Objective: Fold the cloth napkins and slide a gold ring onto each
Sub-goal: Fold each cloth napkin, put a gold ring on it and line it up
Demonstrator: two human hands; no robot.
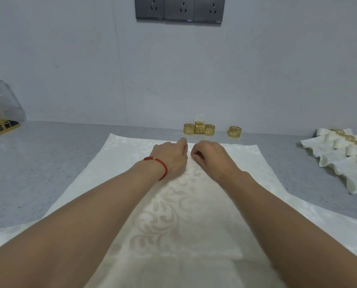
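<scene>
Cloth napkin (194, 204), cream with a leafy woven pattern, lies spread flat on the grey surface (48, 163), running from the near edge almost to the far edge by the wall; it looks unfolded, so its folding seems only to be starting. Both hands sit close together at the middle of its far hem: the left hand (171, 156), with a red cord bracelet (158, 165) at the wrist, has its fingers curled down onto the cloth, and the right hand (210, 156) has its fingers bent in what looks like a pinch on the fabric, though how firm either hold is I cannot tell. At the right edge of the surface lies a row of finished napkins (339, 161), rolled and already wearing rings. Against the far edge wait four loose gold rings (202, 128), one set apart, so by my reckoning at least this napkin and probably several more remain.
</scene>
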